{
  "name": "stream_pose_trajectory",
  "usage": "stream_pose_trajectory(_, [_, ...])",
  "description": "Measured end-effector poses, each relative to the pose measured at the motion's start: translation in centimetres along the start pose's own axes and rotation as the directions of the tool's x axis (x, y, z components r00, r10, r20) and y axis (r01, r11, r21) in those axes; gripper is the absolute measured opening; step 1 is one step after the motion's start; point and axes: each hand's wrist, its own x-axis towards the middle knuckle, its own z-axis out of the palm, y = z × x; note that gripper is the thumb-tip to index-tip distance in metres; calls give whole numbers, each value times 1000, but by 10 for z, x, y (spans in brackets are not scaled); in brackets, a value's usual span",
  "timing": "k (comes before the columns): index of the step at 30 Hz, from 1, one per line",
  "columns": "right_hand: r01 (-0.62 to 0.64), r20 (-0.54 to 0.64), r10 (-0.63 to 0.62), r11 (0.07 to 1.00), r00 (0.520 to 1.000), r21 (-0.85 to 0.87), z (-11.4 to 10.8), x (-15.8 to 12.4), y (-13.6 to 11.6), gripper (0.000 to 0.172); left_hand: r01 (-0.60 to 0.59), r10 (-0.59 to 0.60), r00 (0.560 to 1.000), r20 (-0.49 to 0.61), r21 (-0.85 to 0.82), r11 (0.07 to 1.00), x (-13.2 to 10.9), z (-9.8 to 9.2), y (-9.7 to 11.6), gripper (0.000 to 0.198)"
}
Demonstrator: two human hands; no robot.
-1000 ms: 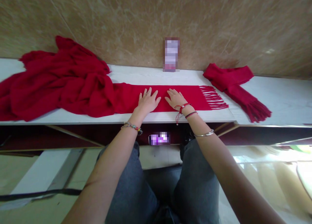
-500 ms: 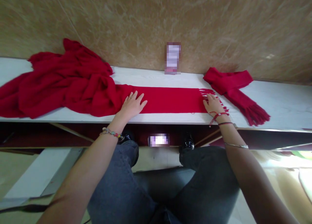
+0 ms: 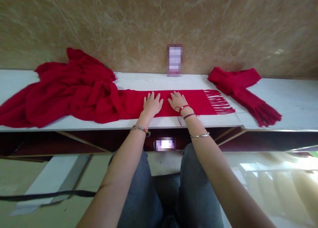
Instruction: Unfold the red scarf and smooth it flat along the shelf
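A red scarf (image 3: 195, 100) lies along the white shelf, its fringed end spread flat toward the right. Its left part runs up to a large crumpled heap of red cloth (image 3: 81, 99); I cannot tell whether the two are one piece. My left hand (image 3: 152, 104) rests on the flat scarf near the heap, fingers spread. My right hand (image 3: 178, 101) lies on the same strip a short way to the right, fingers apart. Neither hand grips the fabric. Further right, a second fringed red scarf (image 3: 245, 90) lies folded over itself.
The white shelf (image 3: 141, 80) runs against a brown marbled wall (image 3: 139, 29). A blurred upright card-like object (image 3: 175, 60) leans at the wall. Below the shelf are dark compartments, with a bright blurred rectangle (image 3: 164, 144) between my knees. A black strap (image 3: 47, 195) crosses the lower left.
My right hand has moved left from the fringe to the middle of the flat scarf. My left hand has slid right, so both hands are closer together. The fringe is now uncovered.
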Motion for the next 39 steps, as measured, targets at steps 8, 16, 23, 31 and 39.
stream_pose_trajectory(8, [-58, 34, 61, 996, 998, -72, -11, -16, 67, 49, 94, -92, 992, 88, -11, 996, 1, -4, -33, 60])
stream_pose_trajectory(16, [-294, -128, 280, 949, 952, -111, -36, -58, 164, 46, 67, -70, 997, 42, 62, 996, -10, -6, -69, 58])
stream_pose_trajectory(23, [-152, -177, 137, 985, 975, -78, -41, -26, 85, 52, 4, -6, 997, -83, -15, 1000, 2, -10, -26, 53])
stream_pose_trajectory(31, [-22, 72, 25, 999, 997, -45, -11, -1, 15, 50, 68, -67, 997, 27, -50, 996, 8, 3, 9, 56])
stream_pose_trajectory(39, [-147, -55, 140, 974, 989, -172, -17, -28, 129, 49, 182, -183, 980, 80, 30, 983, -1, -8, -52, 63])
